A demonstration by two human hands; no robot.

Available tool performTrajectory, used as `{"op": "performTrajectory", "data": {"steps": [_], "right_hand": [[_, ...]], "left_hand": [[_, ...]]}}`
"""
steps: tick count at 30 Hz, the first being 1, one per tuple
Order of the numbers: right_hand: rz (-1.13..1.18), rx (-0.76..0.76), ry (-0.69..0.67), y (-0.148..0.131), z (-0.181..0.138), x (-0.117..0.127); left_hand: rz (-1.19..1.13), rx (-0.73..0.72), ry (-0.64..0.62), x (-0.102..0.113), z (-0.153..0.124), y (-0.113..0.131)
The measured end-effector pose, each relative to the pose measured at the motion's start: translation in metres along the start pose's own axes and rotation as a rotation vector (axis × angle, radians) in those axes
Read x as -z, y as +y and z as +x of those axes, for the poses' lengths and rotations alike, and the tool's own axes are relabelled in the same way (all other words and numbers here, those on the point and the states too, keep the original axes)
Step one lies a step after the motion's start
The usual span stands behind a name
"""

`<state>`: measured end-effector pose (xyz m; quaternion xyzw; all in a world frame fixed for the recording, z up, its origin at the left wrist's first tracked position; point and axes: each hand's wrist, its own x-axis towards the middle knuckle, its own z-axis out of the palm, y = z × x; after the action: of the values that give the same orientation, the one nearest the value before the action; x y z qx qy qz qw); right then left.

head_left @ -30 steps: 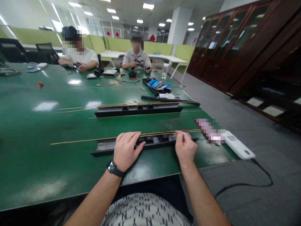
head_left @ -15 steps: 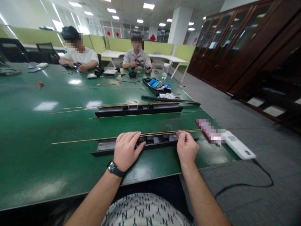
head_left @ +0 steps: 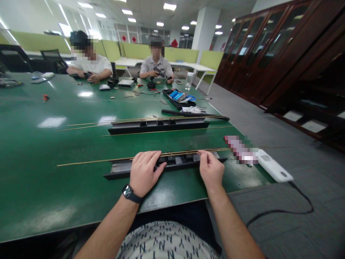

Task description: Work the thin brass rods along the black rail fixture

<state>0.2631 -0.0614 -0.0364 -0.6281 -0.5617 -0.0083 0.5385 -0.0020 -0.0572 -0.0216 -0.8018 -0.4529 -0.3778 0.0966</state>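
Note:
A long black channel (head_left: 118, 168) with a grey inner face and small black blocks inside lies on the green table in front of me. Thin brass-coloured rods (head_left: 91, 163) run lengthwise along its far side and stick out past both ends. My left hand (head_left: 144, 169) lies across the channel, fingers over the rods and far edge, thumb at the near side, gripping it. Near the channel's right end, my right hand (head_left: 211, 169) is closed in a pinch at the rods. Its fingertips appear to hold a rod, though the exact contact is small.
Beyond lies a second black channel (head_left: 159, 127) with rods on it, then a black bar (head_left: 194, 114) and a black tray (head_left: 179, 99). A red-edged blurred object (head_left: 229, 142) and a white power strip (head_left: 273, 166) sit at the right edge. Two people work across the table.
My right hand has slid a little to the left along the rods, still pinched. My left hand stays in place on the channel.

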Motion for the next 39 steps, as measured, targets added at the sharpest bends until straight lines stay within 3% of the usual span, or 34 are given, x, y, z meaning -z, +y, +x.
{"op": "performTrajectory", "data": {"steps": [4, 12, 20, 28, 36, 39], "right_hand": [[0.057, 0.067, -0.049, 0.0002, -0.0027, -0.0015], [-0.042, -0.119, 0.089, 0.0013, 0.0014, 0.0002], [0.043, 0.086, -0.06, -0.0031, -0.0028, -0.0017], [-0.021, -0.106, 0.085, -0.0006, 0.0018, 0.0004], [0.019, 0.064, -0.047, -0.0027, -0.0019, -0.0003], [0.011, 0.017, -0.013, -0.0035, -0.0016, -0.0006]], "left_hand": [[-0.002, 0.003, -0.003, 0.0004, 0.0009, 0.0005], [0.003, -0.001, 0.001, 0.0007, 0.0007, 0.0002], [0.001, 0.006, 0.001, 0.0004, 0.0004, -0.0001], [-0.004, 0.008, -0.001, 0.0004, 0.0003, -0.0004], [-0.006, 0.01, 0.007, -0.0001, -0.0001, 0.0003], [-0.011, 0.009, 0.003, 0.0002, 0.0001, 0.0]]}}
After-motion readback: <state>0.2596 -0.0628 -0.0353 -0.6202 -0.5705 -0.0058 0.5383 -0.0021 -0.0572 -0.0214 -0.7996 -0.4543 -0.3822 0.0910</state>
